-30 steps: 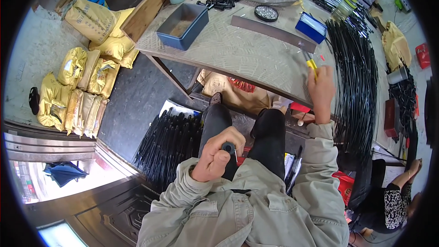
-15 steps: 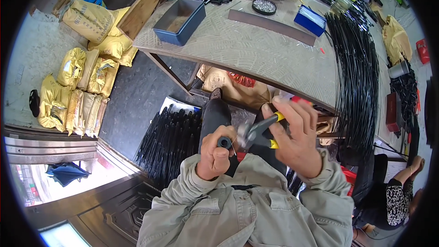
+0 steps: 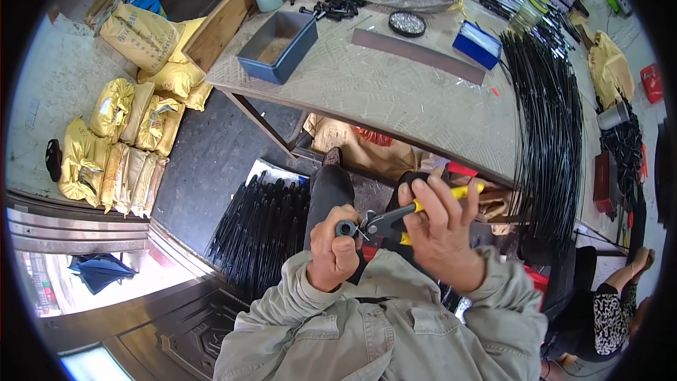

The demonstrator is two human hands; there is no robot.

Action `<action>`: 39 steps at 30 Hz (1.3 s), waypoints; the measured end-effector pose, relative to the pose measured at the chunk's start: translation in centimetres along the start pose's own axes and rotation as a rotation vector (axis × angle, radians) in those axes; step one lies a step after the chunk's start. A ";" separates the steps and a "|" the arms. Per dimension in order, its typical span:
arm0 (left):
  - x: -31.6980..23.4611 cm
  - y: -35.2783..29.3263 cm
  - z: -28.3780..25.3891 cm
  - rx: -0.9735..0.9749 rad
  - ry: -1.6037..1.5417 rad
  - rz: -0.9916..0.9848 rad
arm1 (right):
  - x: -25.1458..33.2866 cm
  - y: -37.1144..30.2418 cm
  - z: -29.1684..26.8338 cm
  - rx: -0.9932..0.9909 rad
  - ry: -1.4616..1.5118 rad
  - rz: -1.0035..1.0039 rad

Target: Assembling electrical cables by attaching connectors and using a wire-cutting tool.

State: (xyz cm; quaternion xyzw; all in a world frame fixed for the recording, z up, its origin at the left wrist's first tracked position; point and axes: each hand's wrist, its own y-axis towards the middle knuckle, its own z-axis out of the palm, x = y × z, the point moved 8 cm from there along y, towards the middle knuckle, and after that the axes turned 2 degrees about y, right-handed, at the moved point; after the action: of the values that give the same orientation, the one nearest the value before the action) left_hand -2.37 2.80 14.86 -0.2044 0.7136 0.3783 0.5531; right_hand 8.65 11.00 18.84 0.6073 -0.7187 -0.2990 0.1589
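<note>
My left hand (image 3: 329, 257) is closed around a dark rod-like piece, whose round hollow black end (image 3: 345, 228) faces up out of the fist. In my right hand (image 3: 443, 236) are pliers (image 3: 389, 220) with dark metal jaws and yellow handles. The handles are spread, and the fingers lie over one of them. At the side of the hollow end, right against my left fingers, the jaws meet what looks like a thin metal wire. How far the held piece reaches below my fist is hidden.
Ahead stands a worktable (image 3: 437, 116) with a blue-grey bin (image 3: 278, 46), a dish of small metal parts (image 3: 407, 24) and long black rods (image 3: 546, 134). More black rods (image 3: 257, 233) lie by my left leg. Yellow sacks (image 3: 113, 109) line the left wall. Another person (image 3: 610, 310) sits at right.
The pliers have turned and come to the black end, their jaws now beside it. My right hand has shifted slightly left and down; the left hand stays nearly in place.
</note>
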 end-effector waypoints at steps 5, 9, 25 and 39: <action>0.1 -0.4 -0.1 -0.017 0.002 0.025 | 1.0 -1.5 1.1 -0.025 0.039 0.262; 0.3 -0.5 -0.2 0.036 -0.086 0.058 | 0.7 -1.8 1.0 -0.133 0.250 0.192; -2.0 -1.0 1.9 0.800 -0.224 0.270 | -2.0 -1.2 0.9 0.914 1.195 0.031; -1.4 -0.6 2.1 0.679 -0.186 0.247 | -3.2 -2.2 -0.9 0.692 0.841 0.045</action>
State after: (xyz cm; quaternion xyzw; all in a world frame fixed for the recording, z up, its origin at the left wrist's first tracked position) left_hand -0.13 3.84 15.78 0.1137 0.7643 0.2009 0.6021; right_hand 11.61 13.73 18.63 0.6757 -0.6625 0.2272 0.2300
